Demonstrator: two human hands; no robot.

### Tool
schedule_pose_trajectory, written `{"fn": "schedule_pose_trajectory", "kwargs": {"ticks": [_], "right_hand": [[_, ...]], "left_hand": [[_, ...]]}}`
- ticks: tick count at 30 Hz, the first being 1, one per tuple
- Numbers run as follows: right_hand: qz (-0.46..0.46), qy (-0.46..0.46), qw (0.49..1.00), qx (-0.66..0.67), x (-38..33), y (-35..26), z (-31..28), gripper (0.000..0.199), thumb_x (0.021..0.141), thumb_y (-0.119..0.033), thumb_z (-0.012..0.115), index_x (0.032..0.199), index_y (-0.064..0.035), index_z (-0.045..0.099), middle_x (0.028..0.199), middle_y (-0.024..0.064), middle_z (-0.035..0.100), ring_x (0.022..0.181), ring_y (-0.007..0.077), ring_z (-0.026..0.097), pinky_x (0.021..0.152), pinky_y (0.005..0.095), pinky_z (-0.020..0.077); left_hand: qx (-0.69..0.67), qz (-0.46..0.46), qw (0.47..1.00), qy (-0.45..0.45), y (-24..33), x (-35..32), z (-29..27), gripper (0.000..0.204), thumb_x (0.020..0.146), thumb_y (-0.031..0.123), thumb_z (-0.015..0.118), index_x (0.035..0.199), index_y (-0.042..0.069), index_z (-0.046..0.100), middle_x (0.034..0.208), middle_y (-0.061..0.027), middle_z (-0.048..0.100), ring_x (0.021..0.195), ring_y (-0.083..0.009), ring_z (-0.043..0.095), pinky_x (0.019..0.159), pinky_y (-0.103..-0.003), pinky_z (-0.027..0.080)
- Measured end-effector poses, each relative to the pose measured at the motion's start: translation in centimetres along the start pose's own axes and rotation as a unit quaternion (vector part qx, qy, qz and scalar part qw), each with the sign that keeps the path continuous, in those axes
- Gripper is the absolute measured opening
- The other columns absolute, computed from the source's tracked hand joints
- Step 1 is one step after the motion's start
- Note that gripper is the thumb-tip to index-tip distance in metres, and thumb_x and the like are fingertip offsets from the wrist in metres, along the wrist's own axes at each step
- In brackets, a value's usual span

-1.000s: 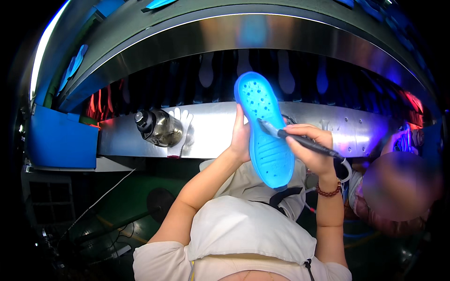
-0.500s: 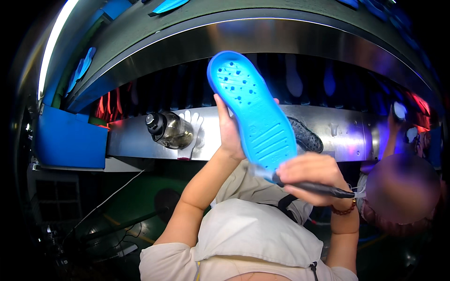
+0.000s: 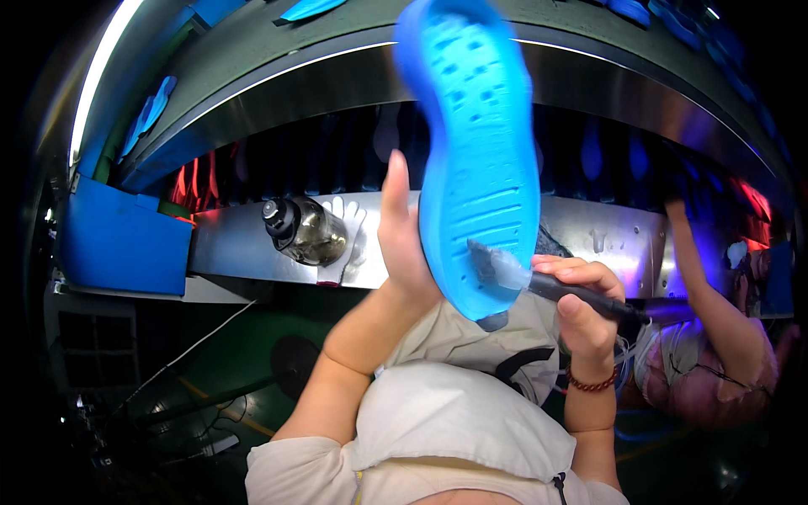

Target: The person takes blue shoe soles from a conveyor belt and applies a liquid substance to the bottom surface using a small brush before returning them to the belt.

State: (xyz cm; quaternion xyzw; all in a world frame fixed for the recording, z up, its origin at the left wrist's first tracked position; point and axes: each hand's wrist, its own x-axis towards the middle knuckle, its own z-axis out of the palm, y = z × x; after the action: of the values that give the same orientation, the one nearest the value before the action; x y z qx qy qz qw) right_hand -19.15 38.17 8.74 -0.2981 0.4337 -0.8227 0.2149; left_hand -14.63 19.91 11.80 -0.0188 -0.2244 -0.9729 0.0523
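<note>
A blue foam shoe sole (image 3: 484, 185), with holes at its wide end and ridges across the middle, stands almost upright before me. My left hand (image 3: 406, 248) grips it from the left side. Its thumb points up, free of the edge, and the other fingers are hidden behind the sole. In my right hand (image 3: 593, 311) is a brush (image 3: 551, 288) with a black handle, pinched between thumb and fingers. The brush's pale, smeared-looking head lies over the sole's lower end; whether it presses on the surface I cannot tell.
On the metal ledge (image 3: 231, 244) stand a dark see-through bottle (image 3: 316, 236) and a white glove (image 3: 352, 240). A dark perforated piece (image 3: 551, 242) is partly hidden behind the sole. Beyond runs a green conveyor belt (image 3: 370, 38). A co-worker's arm (image 3: 703, 278) reaches in at right.
The sole has risen and turned more upright. My right hand has shifted right and its grip has changed, with the brush head now over the sole's lower face. The co-worker's arm has stretched forward.
</note>
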Motion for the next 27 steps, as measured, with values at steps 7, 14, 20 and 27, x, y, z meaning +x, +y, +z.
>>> {"fn": "schedule_pose_trajectory", "kwargs": {"ticks": [7,14,20,27], "right_hand": [[-0.035,-0.063,0.982,-0.176,0.0,-1.5,2.1,0.017,0.071,0.006,0.061,0.089,0.0051,0.062,0.096,0.0211,0.063,0.090,0.0273,0.062,0.082,0.0341,0.0483],[-0.052,-0.194,0.962,-0.187,2.1,-2.8,1.9,0.020,0.067,0.002,0.067,0.087,0.0032,0.064,0.090,0.0180,0.065,0.085,0.0249,0.064,0.078,0.0332,0.0502],[-0.083,-0.218,0.916,-0.328,3.8,-4.2,1.0,0.020,0.067,0.001,0.068,0.087,0.0024,0.064,0.088,0.0160,0.065,0.085,0.0261,0.064,0.079,0.0330,0.0496],[-0.049,-0.361,0.859,-0.359,2.6,-4.6,3.1,0.020,0.066,-0.006,0.073,0.083,-0.0026,0.064,0.085,0.0138,0.066,0.084,0.0262,0.064,0.074,0.0333,0.0499]], "left_hand": [[-0.030,0.065,0.997,0.022,-0.9,-1.0,-2.0,0.053,0.090,0.040,0.039,0.121,-0.003,0.043,0.107,-0.0157,0.058,0.093,-0.0226,0.059,0.083,-0.035,0.048],[-0.024,0.062,0.996,0.052,-0.6,0.1,-1.6,0.051,0.089,0.039,0.042,0.118,-0.003,0.047,0.109,-0.0164,0.058,0.094,-0.0250,0.059,0.082,-0.037,0.048],[-0.024,0.042,0.998,0.038,0.6,0.6,-1.7,0.050,0.088,0.038,0.043,0.116,-0.003,0.048,0.106,-0.0178,0.059,0.092,-0.0264,0.060,0.083,-0.038,0.048],[-0.068,-0.141,0.987,0.026,1.6,2.4,-1.5,0.049,0.088,0.037,0.044,0.115,-0.004,0.051,0.108,-0.0194,0.058,0.093,-0.0285,0.061,0.084,-0.040,0.048]]}}
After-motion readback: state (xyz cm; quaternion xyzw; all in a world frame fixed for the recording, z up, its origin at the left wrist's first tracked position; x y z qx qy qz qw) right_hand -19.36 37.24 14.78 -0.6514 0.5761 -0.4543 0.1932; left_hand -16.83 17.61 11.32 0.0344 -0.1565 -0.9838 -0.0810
